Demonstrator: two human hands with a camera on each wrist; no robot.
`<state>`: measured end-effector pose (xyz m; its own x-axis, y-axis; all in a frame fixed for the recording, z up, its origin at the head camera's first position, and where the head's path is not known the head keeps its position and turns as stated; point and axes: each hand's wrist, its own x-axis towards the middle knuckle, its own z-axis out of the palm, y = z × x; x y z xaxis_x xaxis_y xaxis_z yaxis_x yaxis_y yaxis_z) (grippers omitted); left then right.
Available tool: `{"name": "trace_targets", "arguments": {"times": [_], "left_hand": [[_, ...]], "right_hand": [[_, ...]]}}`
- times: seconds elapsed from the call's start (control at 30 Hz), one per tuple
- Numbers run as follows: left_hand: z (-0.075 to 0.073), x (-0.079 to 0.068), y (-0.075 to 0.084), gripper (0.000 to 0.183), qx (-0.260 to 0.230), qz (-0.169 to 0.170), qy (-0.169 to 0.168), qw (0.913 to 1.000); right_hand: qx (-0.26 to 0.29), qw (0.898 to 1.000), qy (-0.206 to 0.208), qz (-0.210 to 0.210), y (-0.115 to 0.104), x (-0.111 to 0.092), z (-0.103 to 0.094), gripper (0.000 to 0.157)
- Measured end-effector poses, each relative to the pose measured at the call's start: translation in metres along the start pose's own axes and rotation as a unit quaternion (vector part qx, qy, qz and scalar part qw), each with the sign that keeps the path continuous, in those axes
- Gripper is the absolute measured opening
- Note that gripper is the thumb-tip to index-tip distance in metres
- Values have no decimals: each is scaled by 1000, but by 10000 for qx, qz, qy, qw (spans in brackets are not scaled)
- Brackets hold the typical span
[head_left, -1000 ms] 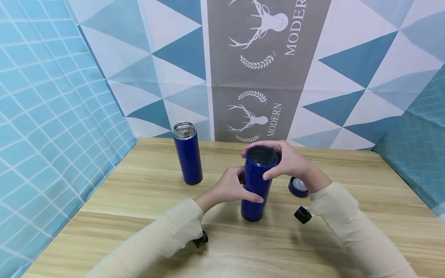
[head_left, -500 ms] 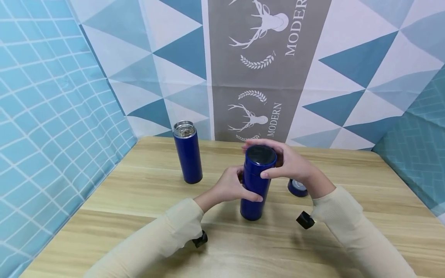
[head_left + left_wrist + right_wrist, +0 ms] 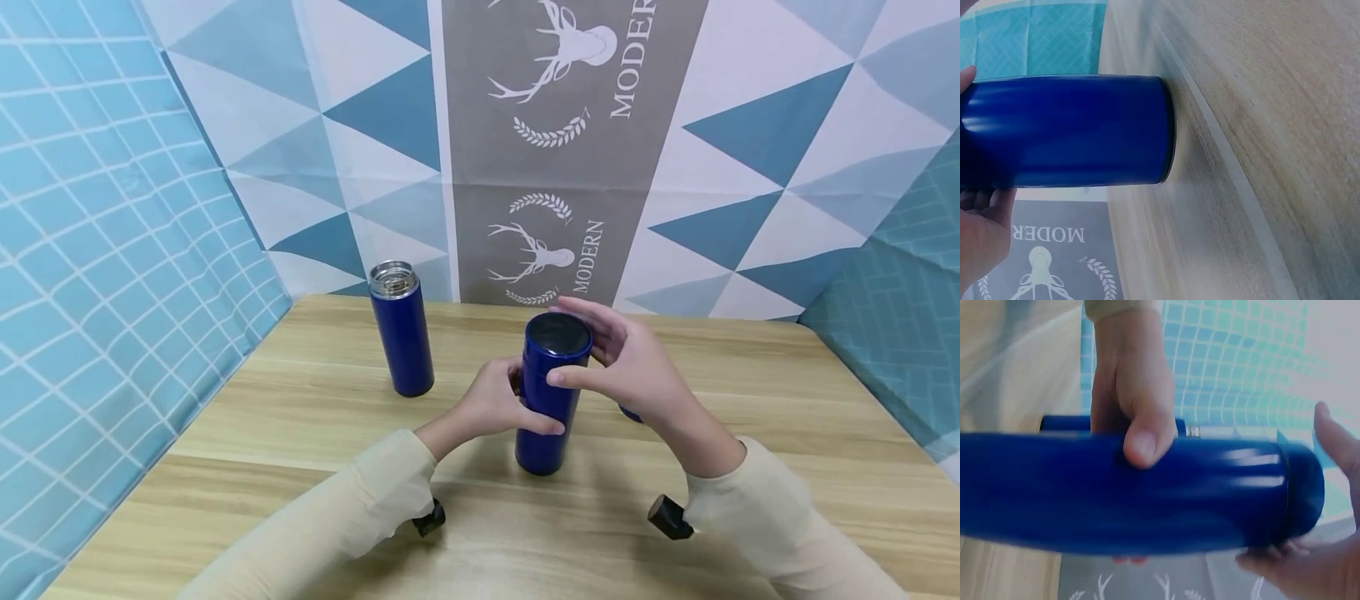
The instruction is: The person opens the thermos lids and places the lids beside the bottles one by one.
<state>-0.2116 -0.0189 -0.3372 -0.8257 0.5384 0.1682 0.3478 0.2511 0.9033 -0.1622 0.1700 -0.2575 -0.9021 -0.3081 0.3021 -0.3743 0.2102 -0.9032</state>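
A blue vacuum flask (image 3: 542,450) with its lid (image 3: 558,335) on stands upright on the wooden table. My left hand (image 3: 495,402) grips its body, the thumb lying across the front. At the lid is my right hand (image 3: 637,358), fingers spread loosely behind it and thumb in front. In the right wrist view the right thumb (image 3: 1335,437) stands apart from the lid (image 3: 1307,487), while the other fingers lie close along its lower side. The left wrist view shows the flask's base (image 3: 1160,131) at the table.
A second blue flask (image 3: 402,342) stands uncapped at the back left, its silver neck bare. Behind my right hand a small blue edge of a loose lid (image 3: 630,413) shows, mostly hidden. Patterned cloth walls enclose the table (image 3: 315,400) at back and sides.
My right hand has loosened from the lid: its fingers have come away and the wrist has dropped toward me, covering more of the loose lid. My left hand keeps its grip.
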Motion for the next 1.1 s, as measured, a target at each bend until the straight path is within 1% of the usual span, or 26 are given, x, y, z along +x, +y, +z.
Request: {"name": "trace_targets", "arguments": {"times": [0.13,0.27,0.47,0.77,0.93,1.1], "left_hand": [[-1,0,1,53,62,9,32,10000],[0,0,0,54,12,-15,31,10000],[0,1,-1,54,-121,89,-31,9999],[-3,2,-1,56,-294,119,-182,9993],[-6,3,-3,55,-170,146,-239,9995],[-6,2,-6,53,-71,175,-239,9995]], "right_hand": [[-197,9993,269,182,-5,0,8,77],[-299,9986,330,289,-2,3,10,70],[-402,9987,187,241,4,7,4,63],[-293,9995,-97,-16,10,13,-3,62],[-314,9991,-260,-93,13,15,-6,61],[-273,9987,-407,-128,17,17,-7,61]]}}
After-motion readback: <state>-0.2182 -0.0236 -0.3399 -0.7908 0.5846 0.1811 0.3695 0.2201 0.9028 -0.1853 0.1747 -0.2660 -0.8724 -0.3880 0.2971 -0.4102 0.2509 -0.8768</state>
